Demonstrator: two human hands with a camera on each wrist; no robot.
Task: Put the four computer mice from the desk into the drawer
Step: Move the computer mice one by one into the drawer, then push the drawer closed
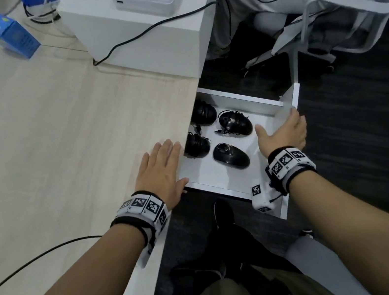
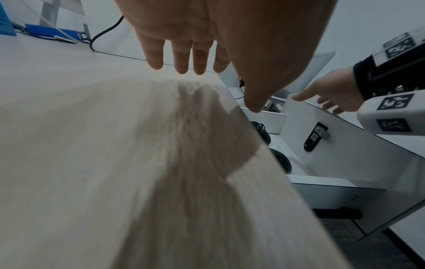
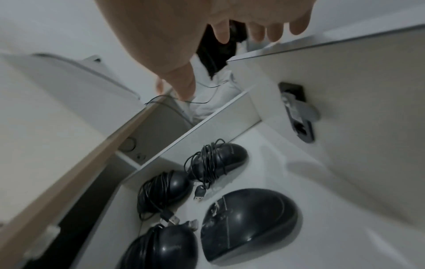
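Several black computer mice lie in the open white drawer [image 1: 219, 176] under the desk edge. Three have cords wound round them [image 1: 204, 113] [image 1: 235, 123] [image 1: 196, 145]; the cordless mouse [image 1: 230, 155] [image 3: 250, 223] lies nearest me. My left hand [image 1: 160, 169] [image 2: 195, 45] rests flat on the wooden desk [image 1: 58, 145] at its edge, fingers straight, holding nothing. My right hand [image 1: 281, 132] [image 3: 253, 27] is spread over the drawer's front panel [image 3: 345, 91], thumb inside above the drawer floor, fingers loosely reaching past the panel's top edge. It holds nothing.
A lock [image 3: 296, 112] is fixed to the inside of the front panel. A white box [image 1: 136, 27] with a white device and a black cable stands on the desk at the back. A blue box [image 1: 9, 34] lies far left. A white chair [image 1: 338, 25] stands beyond the drawer.
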